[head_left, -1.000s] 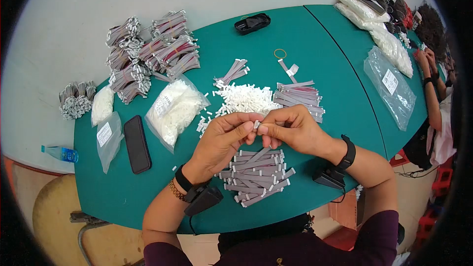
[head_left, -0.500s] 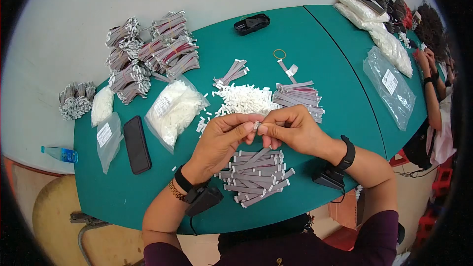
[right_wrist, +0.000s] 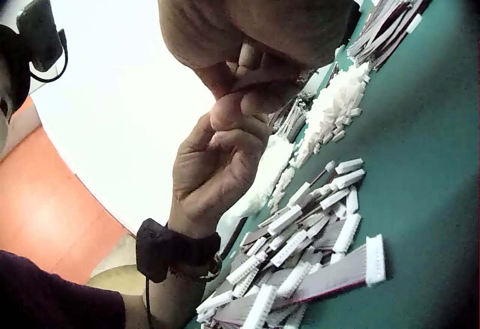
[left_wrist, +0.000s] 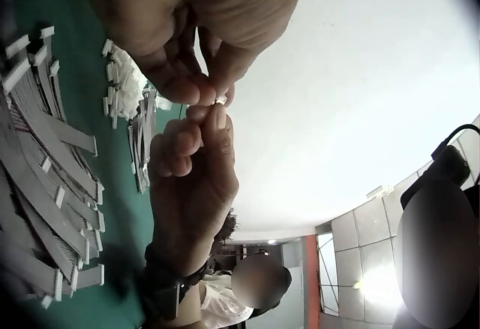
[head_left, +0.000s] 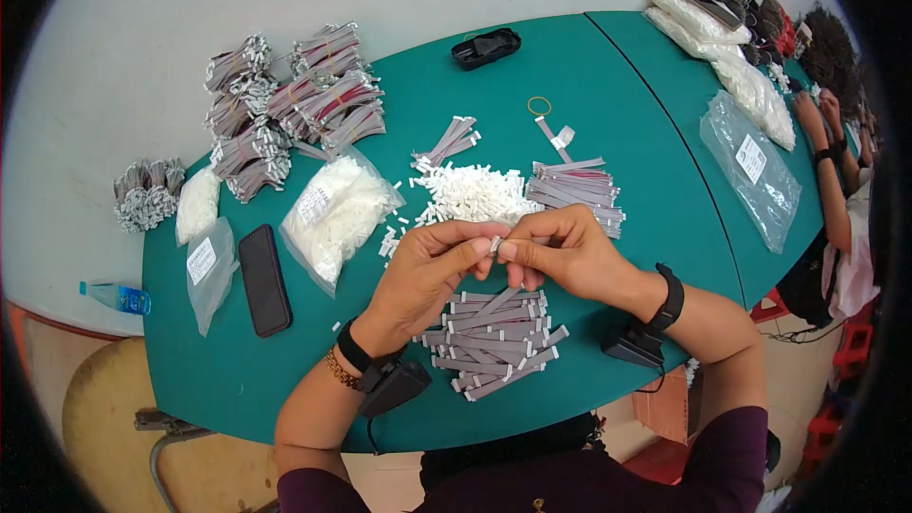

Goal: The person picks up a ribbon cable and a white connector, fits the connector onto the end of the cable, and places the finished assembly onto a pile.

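In the head view my left hand (head_left: 423,266) and right hand (head_left: 575,252) meet over the table, thumb and fingertips together. Between them they pinch a small white connector (head_left: 495,244), mostly covered by the fingers. The left wrist view shows a pale bit of the connector (left_wrist: 220,100) between both sets of fingertips. Below the hands lies a loose pile of grey ribbon cables (head_left: 494,347) with white end connectors. Just beyond them is a heap of small white plastic pieces (head_left: 475,192), with a neater stack of ribbon cables (head_left: 579,192) to its right.
Bundled cables (head_left: 328,100) are stacked at the back left. Bags of white pieces (head_left: 334,214), a phone (head_left: 265,280) and a bottle (head_left: 116,297) stand left. A black pouch (head_left: 486,47) and rubber band (head_left: 540,105) lie behind. Another person's arms (head_left: 834,180) work far right.
My hands hold the same pinch on the connector, with barely any shift. At the far right, the other person's hands have moved slightly.
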The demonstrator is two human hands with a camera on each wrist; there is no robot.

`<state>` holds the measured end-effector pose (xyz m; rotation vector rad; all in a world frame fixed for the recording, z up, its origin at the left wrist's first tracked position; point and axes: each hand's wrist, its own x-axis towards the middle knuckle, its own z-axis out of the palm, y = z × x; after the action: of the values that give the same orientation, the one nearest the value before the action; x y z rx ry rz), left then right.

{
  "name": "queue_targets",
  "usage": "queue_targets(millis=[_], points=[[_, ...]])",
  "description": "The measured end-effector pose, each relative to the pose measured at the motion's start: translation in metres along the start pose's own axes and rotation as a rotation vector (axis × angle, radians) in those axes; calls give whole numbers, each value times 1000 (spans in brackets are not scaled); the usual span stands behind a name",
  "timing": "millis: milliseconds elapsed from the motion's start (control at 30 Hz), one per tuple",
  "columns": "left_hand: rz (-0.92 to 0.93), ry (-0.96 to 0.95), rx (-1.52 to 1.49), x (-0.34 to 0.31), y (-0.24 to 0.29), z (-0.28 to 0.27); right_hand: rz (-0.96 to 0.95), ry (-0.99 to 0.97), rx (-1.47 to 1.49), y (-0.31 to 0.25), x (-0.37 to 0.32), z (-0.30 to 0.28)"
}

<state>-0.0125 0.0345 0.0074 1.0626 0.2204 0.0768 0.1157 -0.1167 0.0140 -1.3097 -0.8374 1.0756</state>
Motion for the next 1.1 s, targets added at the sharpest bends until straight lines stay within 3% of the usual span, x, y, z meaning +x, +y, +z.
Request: queue_targets(millis=[433,1100], points=[[64,16,135,-1,1,3,-6,-20,-9,-3,0,-1],[33,-26,-39,0,-2,1,-20,24,11,-4,-2,3]])
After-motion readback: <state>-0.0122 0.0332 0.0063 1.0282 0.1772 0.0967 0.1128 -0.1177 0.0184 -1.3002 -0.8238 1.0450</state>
